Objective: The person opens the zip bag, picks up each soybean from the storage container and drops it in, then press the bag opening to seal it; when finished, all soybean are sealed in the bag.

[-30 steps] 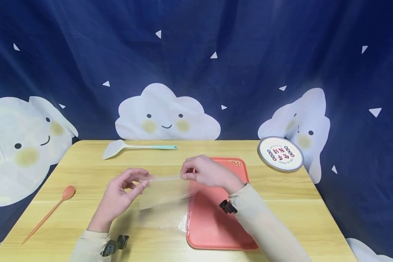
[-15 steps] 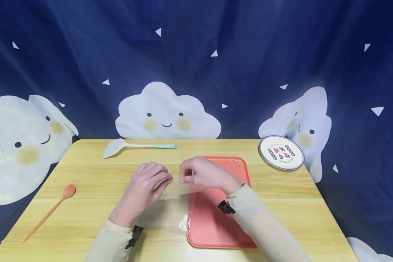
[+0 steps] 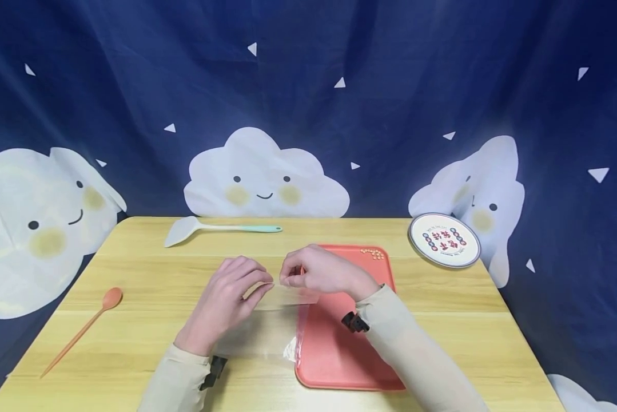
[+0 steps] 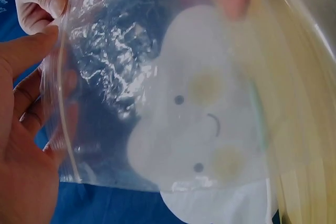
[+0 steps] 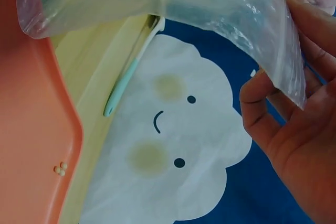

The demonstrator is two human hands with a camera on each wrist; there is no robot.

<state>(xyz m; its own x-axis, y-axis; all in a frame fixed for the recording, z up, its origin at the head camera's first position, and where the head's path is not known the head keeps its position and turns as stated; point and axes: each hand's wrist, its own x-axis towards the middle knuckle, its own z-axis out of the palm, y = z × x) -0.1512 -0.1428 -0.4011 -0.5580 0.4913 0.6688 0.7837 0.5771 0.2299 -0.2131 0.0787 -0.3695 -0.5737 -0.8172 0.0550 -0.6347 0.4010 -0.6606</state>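
A clear zip-lock bag (image 4: 126, 77) hangs between both hands, above the table and the tray's left side. With thumb and fingers my left hand (image 3: 228, 303) pinches its zip edge. My right hand (image 3: 326, 273) grips the same edge a short way to the right, as the bag (image 5: 210, 3) in the right wrist view also shows. The fingertips of the two hands are close together. Beneath, a pink tray (image 3: 346, 363) lies partly hidden by the right forearm. Several small pale beans or beads (image 3: 373, 253) sit in its far right corner.
A white spatula with a mint handle (image 3: 259, 228) lies at the table's back edge. An orange spoon (image 3: 111, 298) is at the left. A patterned oval plate (image 3: 444, 240) stands back right. Shiny clear plastic (image 3: 290, 349) shows beside the tray's left edge.
My left hand has moved right, from the bag's left end to close beside my right hand, and its fingers have closed on the bag's edge. The right hand has hardly moved.
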